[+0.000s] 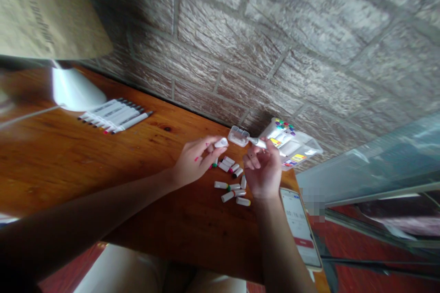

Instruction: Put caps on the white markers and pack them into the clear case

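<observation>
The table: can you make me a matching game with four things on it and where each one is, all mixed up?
1. phone
2. row of markers
3. short white pieces
4. clear case

A. scattered beside the right hand
B. lined up near the lamp
C. close to the brick wall, beyond the right hand
D. lying flat beside the right forearm

Pairs: 1-D, 2-B, 3-A, 4-C

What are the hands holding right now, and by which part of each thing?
The left hand pinches a white cap by its sides; the right hand grips a marker by its barrel.
</observation>
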Demonstrator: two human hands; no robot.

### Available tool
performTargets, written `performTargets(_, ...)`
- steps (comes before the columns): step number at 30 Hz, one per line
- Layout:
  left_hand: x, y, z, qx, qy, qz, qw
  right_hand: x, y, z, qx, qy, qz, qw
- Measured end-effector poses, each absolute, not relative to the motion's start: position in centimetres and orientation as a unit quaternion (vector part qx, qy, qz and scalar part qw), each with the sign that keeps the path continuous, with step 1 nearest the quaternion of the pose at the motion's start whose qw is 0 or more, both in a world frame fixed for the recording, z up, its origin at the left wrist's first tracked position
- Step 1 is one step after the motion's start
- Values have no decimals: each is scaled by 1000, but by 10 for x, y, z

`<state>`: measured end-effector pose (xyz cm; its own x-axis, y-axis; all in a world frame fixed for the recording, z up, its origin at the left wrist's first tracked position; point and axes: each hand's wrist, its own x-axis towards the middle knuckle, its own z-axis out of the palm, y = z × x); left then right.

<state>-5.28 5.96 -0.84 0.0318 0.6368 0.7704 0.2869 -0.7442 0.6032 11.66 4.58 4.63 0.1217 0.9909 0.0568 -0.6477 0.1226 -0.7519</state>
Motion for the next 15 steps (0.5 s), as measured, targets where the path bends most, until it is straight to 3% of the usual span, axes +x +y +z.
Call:
performTargets(6,-54,55,-7,757,288,575,116,106,44,38,-392,-362,448,718)
performTargets(15,-54,59,-16,739,304,588,128,106,41,37,-384,-380,401,739)
